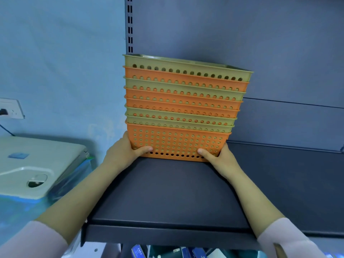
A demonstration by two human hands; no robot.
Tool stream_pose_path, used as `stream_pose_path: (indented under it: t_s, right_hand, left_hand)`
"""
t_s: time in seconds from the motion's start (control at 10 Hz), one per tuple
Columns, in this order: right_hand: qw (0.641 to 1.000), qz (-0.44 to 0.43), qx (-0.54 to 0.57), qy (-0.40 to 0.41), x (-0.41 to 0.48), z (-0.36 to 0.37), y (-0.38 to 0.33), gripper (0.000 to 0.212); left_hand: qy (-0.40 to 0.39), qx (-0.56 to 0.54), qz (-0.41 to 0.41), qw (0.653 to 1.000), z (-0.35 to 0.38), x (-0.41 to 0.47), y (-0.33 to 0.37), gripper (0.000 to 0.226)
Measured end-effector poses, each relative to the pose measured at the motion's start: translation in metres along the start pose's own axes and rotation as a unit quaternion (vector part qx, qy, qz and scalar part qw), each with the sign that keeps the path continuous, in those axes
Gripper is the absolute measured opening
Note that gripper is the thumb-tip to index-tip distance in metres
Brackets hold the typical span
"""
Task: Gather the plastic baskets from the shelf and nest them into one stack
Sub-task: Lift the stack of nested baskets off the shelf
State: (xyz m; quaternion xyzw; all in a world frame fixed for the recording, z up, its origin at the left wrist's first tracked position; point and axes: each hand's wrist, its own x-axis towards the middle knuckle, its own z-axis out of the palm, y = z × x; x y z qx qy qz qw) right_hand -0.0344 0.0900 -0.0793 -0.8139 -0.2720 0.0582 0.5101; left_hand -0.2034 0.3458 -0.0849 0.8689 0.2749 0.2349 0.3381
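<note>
A stack of several nested plastic baskets [182,107], orange and olive green with perforated walls, stands on the dark shelf [167,192] against its back panel. The bottom basket [178,144] is orange. My left hand [124,151] grips the lower left corner of that bottom basket, thumb on its front wall. On the lower right corner my right hand [221,157] holds it the same way. The fingers behind the basket are hidden.
A slotted upright post [129,25] rises behind the stack. To the left are a blue wall with a socket [11,108] and a grey-lidded container [37,164]. Boxes [167,253] lie under the shelf's front edge.
</note>
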Motion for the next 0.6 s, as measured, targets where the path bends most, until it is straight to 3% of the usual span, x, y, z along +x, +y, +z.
stream_pose_path:
  t_s: [0.1,0.2,0.3,0.4,0.6]
  right_hand:
    - [0.969,-0.115,-0.134,0.174,-0.018,0.003,-0.012,0.124]
    - [0.883,-0.239,-0.301,0.271,-0.024,0.002,-0.028,0.119]
    - [0.780,-0.357,-0.448,0.250,-0.012,0.003,-0.033,0.116]
    - [0.765,-0.350,-0.486,0.238,0.000,0.007,-0.023,0.115]
    - [0.755,-0.347,-0.503,0.238,0.000,0.009,-0.023,0.108]
  left_hand:
    - [0.221,0.174,0.069,0.957,0.004,-0.019,0.015,0.119]
    - [0.307,0.285,0.183,0.889,0.005,-0.029,0.031,0.122]
    - [0.298,0.386,0.338,0.805,0.008,-0.012,0.040,0.129]
    - [0.296,0.426,0.353,0.779,0.017,-0.002,0.037,0.129]
    - [0.280,0.432,0.355,0.780,0.012,-0.003,0.040,0.128]
